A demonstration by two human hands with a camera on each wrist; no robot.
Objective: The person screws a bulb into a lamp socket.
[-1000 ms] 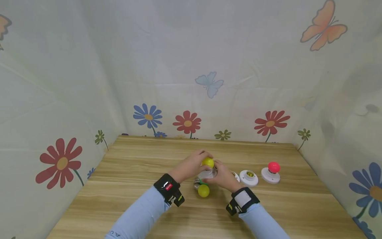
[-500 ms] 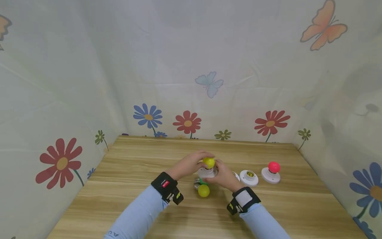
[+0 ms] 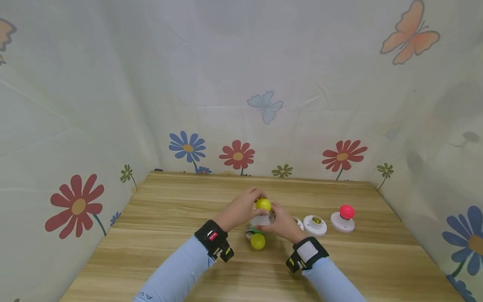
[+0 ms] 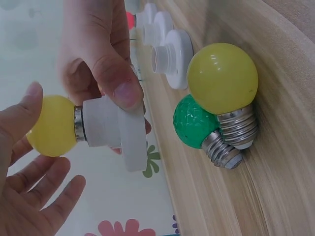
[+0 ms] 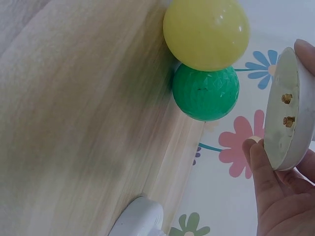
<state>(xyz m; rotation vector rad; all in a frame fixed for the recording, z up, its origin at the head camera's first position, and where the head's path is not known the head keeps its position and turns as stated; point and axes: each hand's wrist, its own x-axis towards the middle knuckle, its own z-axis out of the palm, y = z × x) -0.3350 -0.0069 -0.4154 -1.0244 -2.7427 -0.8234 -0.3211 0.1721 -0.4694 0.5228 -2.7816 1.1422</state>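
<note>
Wooden table, left hand cupping yellow bulb, right hand gripping socket

- A curtained booth is suggested; whether home or lab cannot be told.
- A wood-grain table is enclosed at the back and both sides by pale, creased sheeting.
- The sheeting is printed with flowers and butterflies.
- Black wrist devices are worn.
</note>
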